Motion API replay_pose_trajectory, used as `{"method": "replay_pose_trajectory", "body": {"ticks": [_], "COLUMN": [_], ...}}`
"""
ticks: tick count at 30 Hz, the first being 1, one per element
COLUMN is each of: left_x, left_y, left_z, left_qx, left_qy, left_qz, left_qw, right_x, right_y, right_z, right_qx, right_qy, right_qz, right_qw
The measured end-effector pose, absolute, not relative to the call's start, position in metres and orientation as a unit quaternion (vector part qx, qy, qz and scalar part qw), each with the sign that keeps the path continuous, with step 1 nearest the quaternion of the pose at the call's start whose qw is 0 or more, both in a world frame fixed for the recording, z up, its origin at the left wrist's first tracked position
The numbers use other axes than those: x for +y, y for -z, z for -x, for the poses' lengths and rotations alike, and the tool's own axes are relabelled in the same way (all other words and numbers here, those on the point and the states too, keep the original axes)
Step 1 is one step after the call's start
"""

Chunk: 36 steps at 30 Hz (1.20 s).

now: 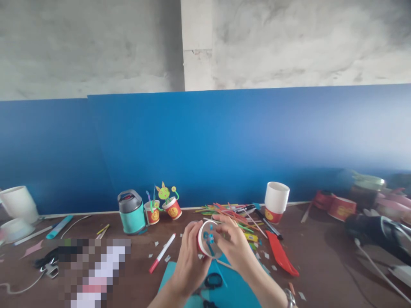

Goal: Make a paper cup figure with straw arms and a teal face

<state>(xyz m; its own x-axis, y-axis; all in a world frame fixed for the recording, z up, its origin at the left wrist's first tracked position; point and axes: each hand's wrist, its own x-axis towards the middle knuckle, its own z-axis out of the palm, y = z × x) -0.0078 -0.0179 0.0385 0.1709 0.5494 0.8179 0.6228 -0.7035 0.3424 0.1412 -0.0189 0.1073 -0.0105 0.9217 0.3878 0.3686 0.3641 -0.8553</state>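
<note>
My left hand [192, 256] is wrapped round a paper cup [201, 241], tipped so that its white mouth faces me. Inside the cup, blue straw pieces [210, 238] show against the white. My right hand [233, 241] reaches into the mouth, thumb and fingertips closed at the blue straw pieces; the exact grip is partly hidden. Below both hands lie a blue sheet [239, 293] and black-handled scissors [213, 280]. A thin blue straw strip [221, 273] hangs or lies under the cup; which, I cannot tell.
Behind my hands lies a pile of coloured straws [231, 210]. Stacked paper cups [277, 199] and a red pouch-like piece [281, 254] are to the right. Leftward are a marker [162, 252], decorated cups [172, 209] and a teal flask [131, 216]. A blue partition [192, 145] closes the back.
</note>
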Motion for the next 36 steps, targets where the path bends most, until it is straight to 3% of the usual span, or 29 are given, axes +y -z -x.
{"method": "replay_pose_trajectory", "body": {"ticks": [13, 25, 30, 36], "left_x": [-0.021, -0.022, -0.023, -0.022], "left_y": [-0.033, -0.04, -0.03, -0.024], "left_z": [0.004, 0.001, -0.002, -0.003], "left_qx": [-0.334, -0.331, -0.361, -0.361], "left_qy": [0.517, 0.549, 0.555, 0.546], "left_qz": [0.785, 0.768, 0.748, 0.755], "left_qw": [0.067, 0.002, -0.045, -0.028], "right_x": [-0.025, -0.031, -0.03, -0.029], "right_y": [-0.115, -0.11, -0.108, -0.107], "right_z": [-0.141, -0.134, -0.136, -0.137], "right_qx": [-0.701, -0.689, -0.712, -0.715], "right_qy": [-0.145, -0.106, -0.074, -0.044], "right_qz": [0.564, 0.551, 0.555, 0.561], "right_qw": [0.412, 0.458, 0.423, 0.416]}}
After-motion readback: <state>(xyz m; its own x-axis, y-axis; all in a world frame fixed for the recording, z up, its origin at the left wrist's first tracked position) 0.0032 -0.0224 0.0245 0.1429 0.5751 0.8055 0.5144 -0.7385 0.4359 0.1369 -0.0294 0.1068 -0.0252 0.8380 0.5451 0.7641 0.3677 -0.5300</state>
